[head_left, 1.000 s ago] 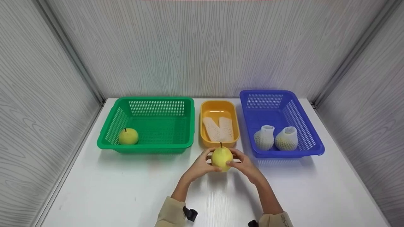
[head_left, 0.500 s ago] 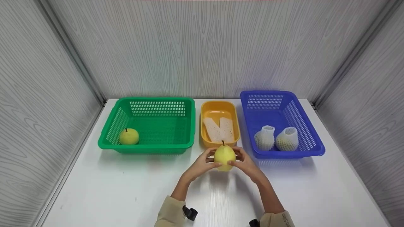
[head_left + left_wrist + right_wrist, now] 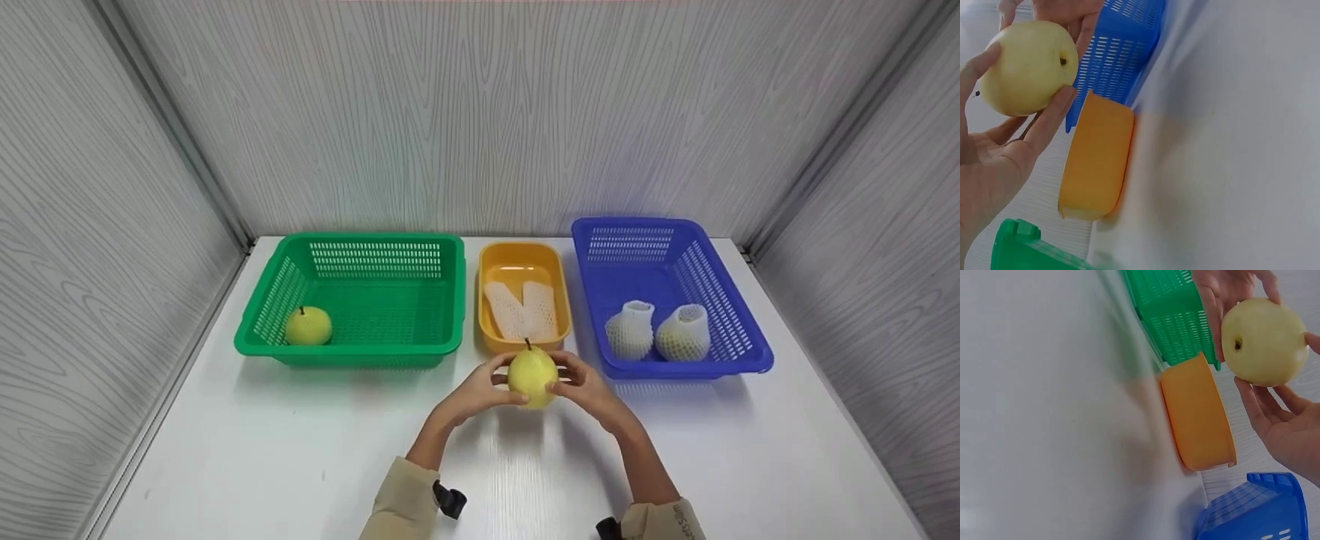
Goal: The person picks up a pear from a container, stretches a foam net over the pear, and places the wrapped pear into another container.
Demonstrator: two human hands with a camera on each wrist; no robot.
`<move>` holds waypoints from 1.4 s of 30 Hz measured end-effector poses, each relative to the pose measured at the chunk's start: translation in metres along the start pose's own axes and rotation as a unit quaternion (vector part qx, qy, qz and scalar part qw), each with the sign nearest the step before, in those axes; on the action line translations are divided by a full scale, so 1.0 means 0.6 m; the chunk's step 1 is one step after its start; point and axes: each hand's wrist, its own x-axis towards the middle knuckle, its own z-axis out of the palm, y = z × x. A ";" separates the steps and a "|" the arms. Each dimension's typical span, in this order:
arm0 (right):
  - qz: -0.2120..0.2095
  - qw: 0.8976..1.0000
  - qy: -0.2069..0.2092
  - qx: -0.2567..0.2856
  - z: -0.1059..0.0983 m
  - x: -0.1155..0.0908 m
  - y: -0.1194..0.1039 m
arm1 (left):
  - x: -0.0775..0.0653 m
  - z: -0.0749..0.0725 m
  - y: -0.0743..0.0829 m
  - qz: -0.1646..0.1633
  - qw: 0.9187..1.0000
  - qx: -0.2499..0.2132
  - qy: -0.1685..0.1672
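Note:
A yellow pear [image 3: 532, 376] is held up between both hands, stem upward, just in front of the orange tray. My left hand [image 3: 480, 388] grips its left side with thumb and fingers, and my right hand [image 3: 589, 388] grips its right side the same way. Seen from the left wrist, the pear [image 3: 1033, 67] shows its dark bottom end and hangs above the table. In the right wrist view the same pear [image 3: 1266, 342] sits between the fingertips of the two hands.
An orange tray [image 3: 487, 330] holds white foam net sleeves. Left of it stands a green basket [image 3: 360, 349] with another pear [image 3: 308, 327]. The blue basket [image 3: 637, 281] on the right contains two pears in foam nets [image 3: 630, 334]. Grey wood-grain panels [image 3: 480, 112] enclose the white table [image 3: 300, 450].
The pear has shifted slightly right and turned a little in the fingers, its stem tilting right and then back. Both hands keep their hold. The baskets' contents have not changed.

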 end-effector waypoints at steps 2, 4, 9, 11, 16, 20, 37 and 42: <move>-0.003 0.999 -0.013 -0.030 0.002 0.002 -0.003 | 0.004 0.002 -0.004 0.003 0.999 0.049 0.013; -0.013 0.998 -0.028 -0.054 0.006 0.002 -0.009 | 0.007 0.005 -0.008 0.008 0.995 0.094 0.026; -0.035 0.994 -0.051 -0.091 0.016 0.003 -0.016 | 0.012 0.011 -0.017 0.032 0.986 0.162 0.036; -0.040 0.992 -0.057 -0.101 0.017 0.006 -0.012 | 0.014 0.013 -0.021 0.039 0.983 0.177 0.033; -0.050 0.989 -0.080 -0.113 0.014 0.011 0.003 | 0.017 0.019 -0.033 0.033 0.978 0.204 0.025; -0.041 0.988 -0.100 -0.114 0.011 0.014 0.013 | 0.019 0.025 -0.041 0.035 0.974 0.222 0.026; -0.032 0.983 -0.138 -0.119 0.003 0.013 0.016 | 0.009 0.044 -0.042 0.013 0.965 0.257 0.050; -0.032 0.981 -0.143 -0.125 0.003 0.015 0.013 | 0.010 0.045 -0.042 0.018 0.967 0.249 0.049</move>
